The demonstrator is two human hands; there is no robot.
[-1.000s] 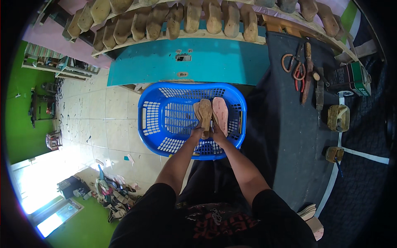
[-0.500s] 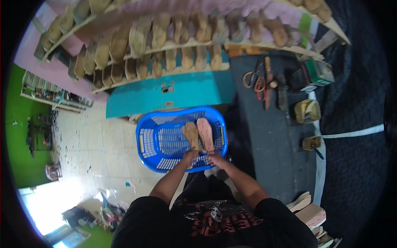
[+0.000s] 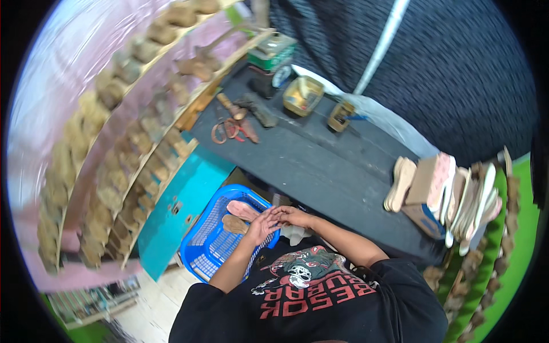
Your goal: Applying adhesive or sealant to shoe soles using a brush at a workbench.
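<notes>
A pink, flat, round-ended shoe sole (image 3: 242, 210) and a brown, elongated, sole-shaped piece (image 3: 234, 224) lie side by side inside a blue, perforated plastic basket (image 3: 196, 233), near the wall closest to the hands. The basket walls carry a grid of slots.

The left hand (image 3: 262, 227) is at the basket rim, fingers extended and nearly straight; no held object is visible. The right hand (image 3: 293, 217) meets it at the fingertips, fingers loosely bent; whether a small item lies between the hands cannot be told.

Beside the basket is a work table covered in smooth, dark sheeting (image 3: 320, 157). A yellowish, open rectangular tub (image 3: 303, 97) on it contains a pale object. A smaller tan tub (image 3: 341, 118) holds a blue-handled tool. A green-and-white, box-shaped can (image 3: 273, 53) stands at the far end. Beige, flat, stacked soles (image 3: 400, 186) lie at the opposite end. Brown, carved, foot-shaped forms (image 3: 111, 183) line the wooden shelves (image 3: 132, 237).
</notes>
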